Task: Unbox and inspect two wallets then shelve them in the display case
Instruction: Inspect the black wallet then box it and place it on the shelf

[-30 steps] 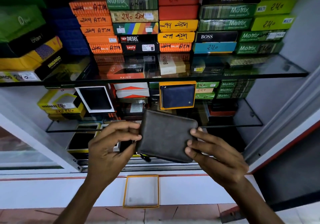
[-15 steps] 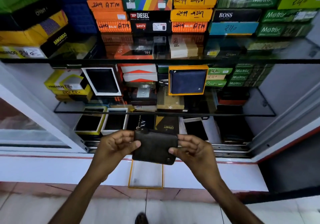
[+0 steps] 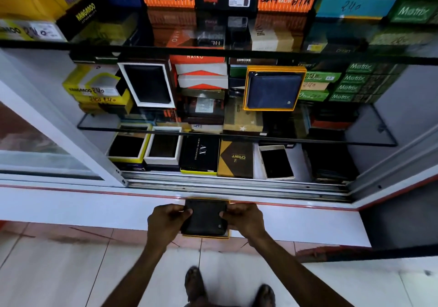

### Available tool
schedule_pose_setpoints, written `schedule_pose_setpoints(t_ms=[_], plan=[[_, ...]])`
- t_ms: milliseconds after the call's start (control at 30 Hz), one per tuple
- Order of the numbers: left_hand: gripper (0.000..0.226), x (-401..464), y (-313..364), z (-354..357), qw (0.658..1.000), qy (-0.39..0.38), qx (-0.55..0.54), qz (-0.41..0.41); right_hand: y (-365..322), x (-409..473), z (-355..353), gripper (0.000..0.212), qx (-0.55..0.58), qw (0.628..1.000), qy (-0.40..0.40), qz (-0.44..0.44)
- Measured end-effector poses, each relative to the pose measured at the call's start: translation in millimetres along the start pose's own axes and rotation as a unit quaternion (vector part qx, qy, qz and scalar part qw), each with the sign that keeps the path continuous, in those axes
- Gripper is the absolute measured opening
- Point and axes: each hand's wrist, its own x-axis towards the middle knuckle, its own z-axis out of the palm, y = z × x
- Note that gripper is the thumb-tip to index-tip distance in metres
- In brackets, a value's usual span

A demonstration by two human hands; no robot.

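Note:
A dark wallet sits low over an orange-rimmed box on the white ledge in front of the display case. My left hand grips its left edge and my right hand grips its right edge. Only thin orange edges of the box show around the wallet. A second wallet, navy blue, stands in its own orange-rimmed box on the middle glass shelf.
The open display case holds stacks of wallet boxes on glass shelves. A sliding glass door stands at the left, its track along the case front. The white ledge runs below. Tiled floor and my feet lie underneath.
Both hands lowered the dark wallet from in front of the shelves down onto the orange-rimmed box on the ledge. The view tilted downward.

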Motion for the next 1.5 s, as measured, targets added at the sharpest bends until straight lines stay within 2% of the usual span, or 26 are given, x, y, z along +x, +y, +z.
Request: schedule_pose_setpoints(t_ms=[167,333,400,467,567,600,667,767,900,1033,1167,1300,1400,1500], plan=[[0.018,5,-5,11,0.996,0.022,0.05,0.068,6,11,1,0.02,-0.065,0.997,0.026,-0.026],[0.013,5,-8,16,0.995,0.036,0.037,0.088,9,17,2,0.017,-0.111,0.992,0.038,-0.044],[0.021,5,-10,16,0.997,0.041,0.023,0.067,12,17,4,0.026,-0.139,0.989,0.039,-0.037],[0.033,7,-14,18,0.999,0.017,0.032,0.025,17,19,4,0.038,-0.145,0.989,0.038,-0.013],[0.033,11,-17,22,0.997,-0.047,0.068,0.011,15,13,6,0.023,-0.156,0.988,0.003,0.008],[0.032,11,-16,21,0.996,-0.053,0.073,0.013,14,11,6,0.026,-0.163,0.987,-0.001,0.0],[0.028,9,-10,15,0.998,-0.041,0.054,0.018,9,4,4,0.027,-0.151,0.988,0.01,-0.021],[0.019,5,7,-5,1.0,-0.012,-0.004,0.017,-4,-7,-5,0.014,-0.09,0.994,0.029,-0.059],[0.022,-1,43,-43,0.995,0.032,-0.09,0.004,-45,-21,-15,0.021,-0.042,0.99,0.056,-0.123],[0.023,-6,99,-75,0.981,0.092,-0.157,0.067,-106,-35,-24,0.032,-0.005,0.974,0.067,-0.216],[0.025,-12,149,-102,0.953,0.135,-0.222,0.156,-163,-49,-34,0.031,0.024,0.952,0.08,-0.294],[0.025,2,185,-115,0.934,0.174,-0.225,0.219,-207,-48,-43,0.031,0.03,0.929,0.105,-0.354],[0.029,21,204,-112,0.928,0.189,-0.204,0.246,-225,-33,-42,0.035,0.028,0.92,0.129,-0.37],[0.024,43,212,-100,0.929,0.208,-0.174,0.252,-232,-15,-36,0.033,0.006,0.914,0.157,-0.375]])
